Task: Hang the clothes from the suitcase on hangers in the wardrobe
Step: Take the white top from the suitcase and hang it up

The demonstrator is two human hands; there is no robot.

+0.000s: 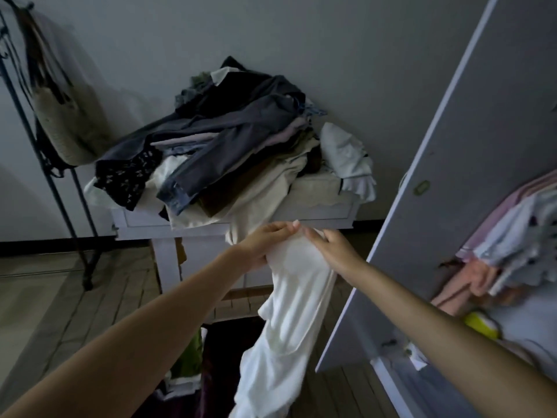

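A long white garment [289, 321] hangs in front of me, held up at its top edge by both hands. My left hand [265, 239] grips the left side of that edge and my right hand [331, 248] lies on the right side, fingers nearly touching. Its lower end trails down to the dark open suitcase [223, 357] on the floor, where green and dark clothes lie. The wardrobe's grey door [452, 176] stands open at right. Inside the wardrobe, pink and pale blue clothes [512, 230] hang. No hanger is visible in the garment.
A white table [316, 214] straight ahead carries a tall heap of clothes [235, 140], dark trousers on top. At far left, a woven bag [63, 116] hangs on a black metal stand [60, 191]. A yellow object [479, 322] lies on the wardrobe floor. Wooden floorboards run underfoot.
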